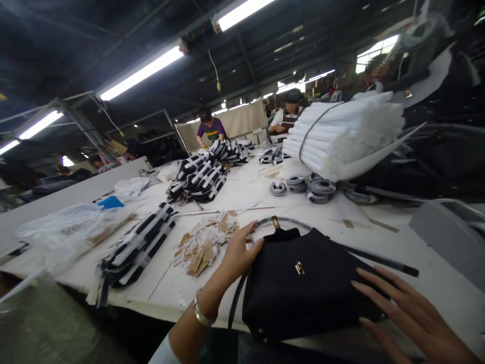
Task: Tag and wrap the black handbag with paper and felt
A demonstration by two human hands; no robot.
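A black handbag (291,288) with a gold clasp lies at the table's near edge, its base toward me. From its top rises a handle (299,221) in a pale wrap, beside a flap with a gold fitting. My left hand (242,250) rests at the bag's upper left corner, thumb and fingers apart. Over the lower right side my right hand (401,308) is spread, fingertips at or just above the bag; contact there is hard to tell. A dark strap (379,258) extends from behind the bag to the right.
Left of the bag lies a pile of tags (206,242), then wrapped black straps (138,247) and plastic bags (76,227). Farther back are more bundles (199,174), grey coils (297,183) and a stack of white rolls (329,136). Co-workers (212,126) work across the table (242,194).
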